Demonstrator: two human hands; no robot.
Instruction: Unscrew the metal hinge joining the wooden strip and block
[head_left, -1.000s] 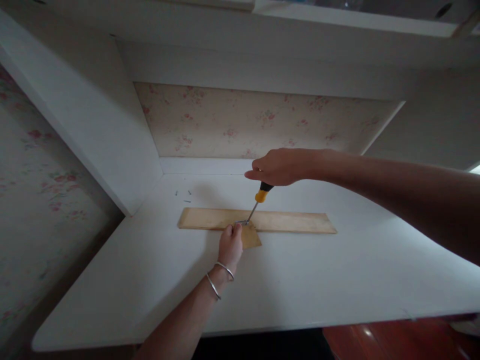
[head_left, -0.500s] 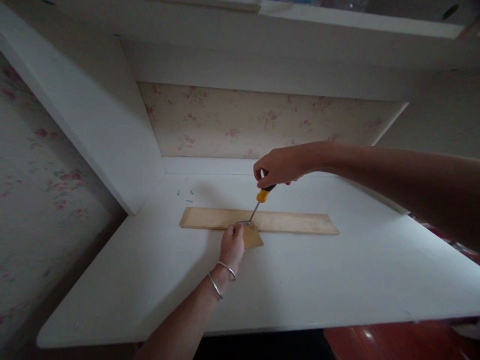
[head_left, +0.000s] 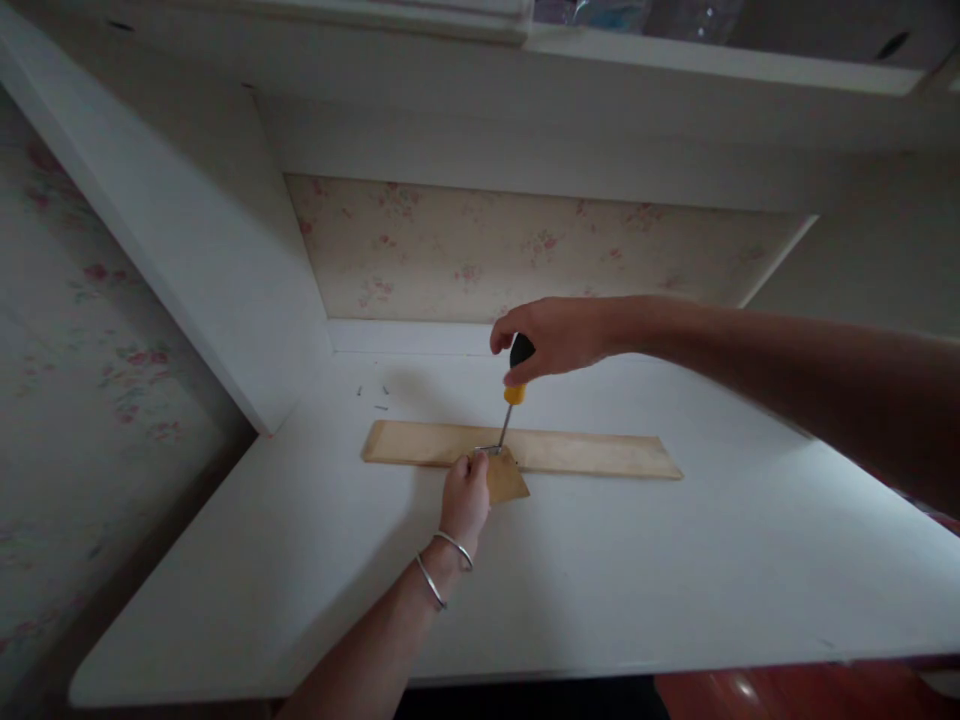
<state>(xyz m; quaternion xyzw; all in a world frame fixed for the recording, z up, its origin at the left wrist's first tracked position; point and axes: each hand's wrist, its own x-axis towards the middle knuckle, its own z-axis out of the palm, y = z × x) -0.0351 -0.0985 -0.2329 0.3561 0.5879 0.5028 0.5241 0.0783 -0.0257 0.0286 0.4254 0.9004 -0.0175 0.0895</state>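
Note:
My right hand [head_left: 559,335] is around the black-and-yellow handle of a screwdriver [head_left: 514,392], its thumb against the handle and its forefinger loosely lifted. The shaft points down, nearly upright, with the tip at a small metal piece [head_left: 491,449], perhaps a bracket. My left hand [head_left: 466,492] is closed, thumb on top, pinching the edge of a small wooden piece [head_left: 508,477] beside that metal. Beneath lies a long, pale wooden board [head_left: 592,453], crossed by the small piece near its middle. The left fingers' undersides are hidden.
Several small screws [head_left: 382,407] lie on the white desk [head_left: 637,570], behind the board's left end. A white side panel [head_left: 202,220] rises at left, and a shelf [head_left: 450,70] overhangs the back. Floral wallpaper [head_left: 465,250] covers the wall behind.
The screwdriver stands more upright, and my right hand has shifted slightly left with its fingers loosened around the handle. My left hand keeps its grip. The whole view has tilted slightly.

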